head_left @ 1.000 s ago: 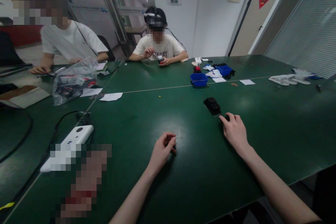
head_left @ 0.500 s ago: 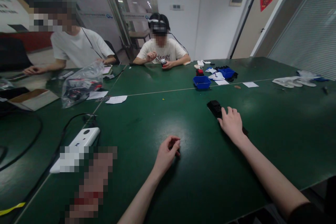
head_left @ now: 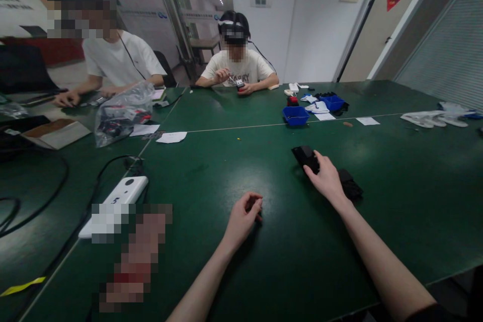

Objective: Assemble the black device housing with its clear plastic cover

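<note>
My right hand (head_left: 325,177) is closed on a black folded fabric bundle (head_left: 306,157), gripping its near end with thumb and fingers. The bundle looks flat and has a squarish patch on top; its exact kind I cannot make out. A second black folded fabric piece (head_left: 350,185) lies on the table just right of my right wrist, partly covered by the hand. My left hand (head_left: 245,215) rests on the green table (head_left: 279,261), fingers loosely curled and thumb a little apart, with nothing visible in it.
Two people sit across the table; one holds a small device (head_left: 239,83). A blue tray (head_left: 296,116) stands beyond my right hand, white gloves (head_left: 433,118) lie far right. On the left are a white power bank-like block (head_left: 124,192), a plastic bag (head_left: 123,115), cables and a carton (head_left: 60,133).
My right hand has shifted slightly left with the black bundle, lifting or sliding it off the second black piece, which now shows more. My left hand keeps its pose.
</note>
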The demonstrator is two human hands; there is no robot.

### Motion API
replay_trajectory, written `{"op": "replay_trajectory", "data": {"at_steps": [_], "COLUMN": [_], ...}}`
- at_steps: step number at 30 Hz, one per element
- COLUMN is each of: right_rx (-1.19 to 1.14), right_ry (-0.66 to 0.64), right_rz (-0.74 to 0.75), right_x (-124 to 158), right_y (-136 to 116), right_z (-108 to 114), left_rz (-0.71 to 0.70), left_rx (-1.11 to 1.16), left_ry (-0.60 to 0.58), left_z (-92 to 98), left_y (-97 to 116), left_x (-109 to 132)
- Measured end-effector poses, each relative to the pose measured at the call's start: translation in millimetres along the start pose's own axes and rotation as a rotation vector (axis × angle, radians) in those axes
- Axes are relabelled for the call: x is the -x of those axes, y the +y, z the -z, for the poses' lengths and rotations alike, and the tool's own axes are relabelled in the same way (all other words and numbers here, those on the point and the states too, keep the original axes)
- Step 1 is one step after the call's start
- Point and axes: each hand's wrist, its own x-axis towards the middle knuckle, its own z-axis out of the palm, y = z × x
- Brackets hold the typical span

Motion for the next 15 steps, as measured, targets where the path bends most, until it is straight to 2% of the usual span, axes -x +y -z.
{"op": "replay_trajectory", "data": {"at_steps": [2, 4, 7, 9, 12, 15], "right_rx": [-0.388, -0.786, -1.164, -1.24, -1.201, -1.063], "right_ry": [-0.194, -0.446, -0.753, -0.883, -1.039, -1.126], "right_rz": [-0.062, -0.148, -0.265, -0.298, -0.298, -0.269], "right_x": [15, 30, 50, 59, 64, 62], "right_y": [-14, -30, -51, -59, -60, -55], "right_z": [-7, -17, -29, -34, -37, -39], "left_rz": [0.009, 0.015, 0.02, 0.015, 0.004, 0.028], "left_rx": [0.05, 0.107, 0.153, 0.13, 0.068, 0.062], "left_ry": [0.014, 0.045, 0.102, 0.154, 0.236, 0.193], "left_z": [-0.8, -1.4, -1.2, -0.1, 2.1, 3.9], "left_y": [1, 2, 0, -1, -1, 1], "left_x": [0, 0, -1, -3, -2, -1]}}
